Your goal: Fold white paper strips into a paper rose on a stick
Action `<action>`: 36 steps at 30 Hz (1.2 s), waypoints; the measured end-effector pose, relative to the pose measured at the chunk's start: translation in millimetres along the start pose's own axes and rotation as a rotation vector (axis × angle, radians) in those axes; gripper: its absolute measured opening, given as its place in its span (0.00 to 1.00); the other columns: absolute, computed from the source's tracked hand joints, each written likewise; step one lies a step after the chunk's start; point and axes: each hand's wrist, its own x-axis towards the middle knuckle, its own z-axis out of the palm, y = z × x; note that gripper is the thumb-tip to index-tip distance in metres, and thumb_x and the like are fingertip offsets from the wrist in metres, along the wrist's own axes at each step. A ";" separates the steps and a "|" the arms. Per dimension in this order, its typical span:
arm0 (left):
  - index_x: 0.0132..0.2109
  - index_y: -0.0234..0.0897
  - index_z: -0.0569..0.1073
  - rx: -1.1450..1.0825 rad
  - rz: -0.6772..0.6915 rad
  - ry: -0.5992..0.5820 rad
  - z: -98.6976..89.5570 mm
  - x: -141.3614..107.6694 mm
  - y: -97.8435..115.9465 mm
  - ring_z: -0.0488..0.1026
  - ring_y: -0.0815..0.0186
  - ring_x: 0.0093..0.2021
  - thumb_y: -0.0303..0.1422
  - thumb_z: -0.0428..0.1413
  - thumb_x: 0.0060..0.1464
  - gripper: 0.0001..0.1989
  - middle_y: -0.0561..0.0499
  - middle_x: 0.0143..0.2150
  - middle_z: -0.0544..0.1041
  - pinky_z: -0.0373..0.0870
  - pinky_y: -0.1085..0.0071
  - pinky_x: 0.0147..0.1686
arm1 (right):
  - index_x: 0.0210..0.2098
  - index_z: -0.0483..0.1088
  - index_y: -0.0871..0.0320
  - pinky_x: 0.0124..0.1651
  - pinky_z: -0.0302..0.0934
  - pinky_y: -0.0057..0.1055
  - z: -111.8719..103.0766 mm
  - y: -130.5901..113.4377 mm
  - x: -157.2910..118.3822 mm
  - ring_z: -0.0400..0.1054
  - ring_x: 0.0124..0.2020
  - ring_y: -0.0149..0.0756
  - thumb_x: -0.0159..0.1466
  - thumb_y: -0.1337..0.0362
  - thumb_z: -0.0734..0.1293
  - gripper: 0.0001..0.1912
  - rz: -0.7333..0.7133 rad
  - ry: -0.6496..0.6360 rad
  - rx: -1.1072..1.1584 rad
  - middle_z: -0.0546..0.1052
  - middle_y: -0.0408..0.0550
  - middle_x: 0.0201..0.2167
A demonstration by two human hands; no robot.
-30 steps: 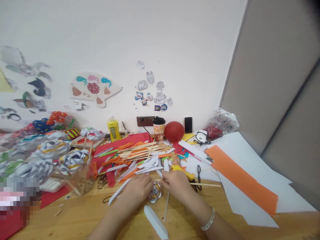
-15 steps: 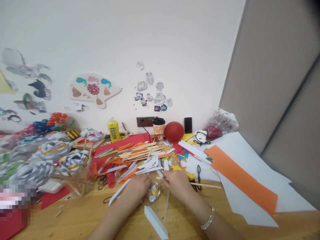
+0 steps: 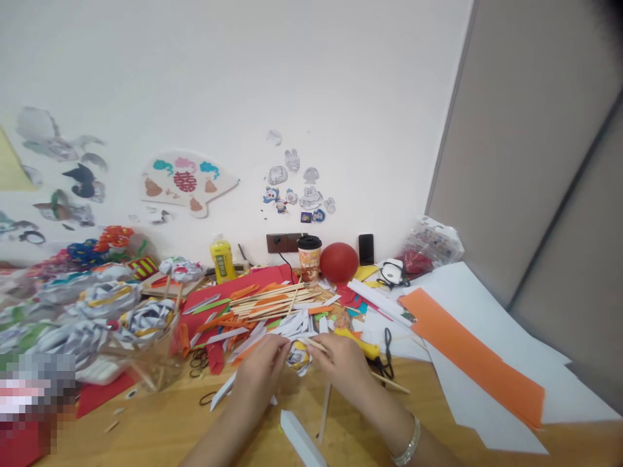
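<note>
My left hand [image 3: 261,364] is closed, its fingertips pinching the left edge of a small folded-paper flower [image 3: 298,357] made of white and yellow strips. My right hand [image 3: 344,364] grips a thin wooden stick [image 3: 393,384]. The stick's near tip touches or lies just over the flower's right side; its other end sticks out beyond my wrist. Below the hands lie a folded white paper strip [image 3: 300,438] and another narrow strip [image 3: 324,415]. My fingers hide part of the flower.
Behind the hands is a pile of wooden sticks [image 3: 270,299] and cut paper strips. A yellow glue gun [image 3: 365,345] lies right of them. Orange paper [image 3: 479,357] and white sheets cover the right side. Finished paper flowers [image 3: 146,318] crowd the left. A lidded cup [image 3: 309,256] stands behind.
The stick in my right hand has tilted, and its tip has come to the flower's right side. My left hand has shifted slightly left. The whole view has moved a little.
</note>
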 end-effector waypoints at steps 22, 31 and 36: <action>0.31 0.37 0.69 -0.409 -0.020 -0.130 -26.2 12.6 12.8 0.70 0.66 0.33 0.33 0.49 0.54 0.08 0.50 0.30 0.72 0.68 0.71 0.34 | 0.38 0.69 0.57 0.33 0.54 0.23 -14.6 -7.5 -4.7 0.65 0.31 0.30 0.58 0.55 0.64 0.14 -0.181 -0.064 0.302 0.74 0.42 0.31; 0.30 0.37 0.71 -0.370 -0.005 -0.029 -23.0 12.1 12.0 0.71 0.66 0.31 0.34 0.51 0.53 0.08 0.50 0.28 0.73 0.70 0.71 0.31 | 0.41 0.69 0.56 0.36 0.56 0.24 -18.6 -7.4 -4.7 0.67 0.34 0.32 0.59 0.55 0.63 0.15 -0.211 -0.084 0.344 0.75 0.43 0.35; 0.36 0.36 0.71 -0.123 0.246 0.151 -15.9 2.5 6.4 0.71 0.67 0.33 0.27 0.51 0.54 0.04 0.49 0.31 0.73 0.69 0.73 0.32 | 0.43 0.69 0.56 0.38 0.57 0.24 -17.5 -6.8 -4.8 0.68 0.36 0.33 0.59 0.56 0.64 0.15 -0.191 -0.074 0.347 0.75 0.44 0.36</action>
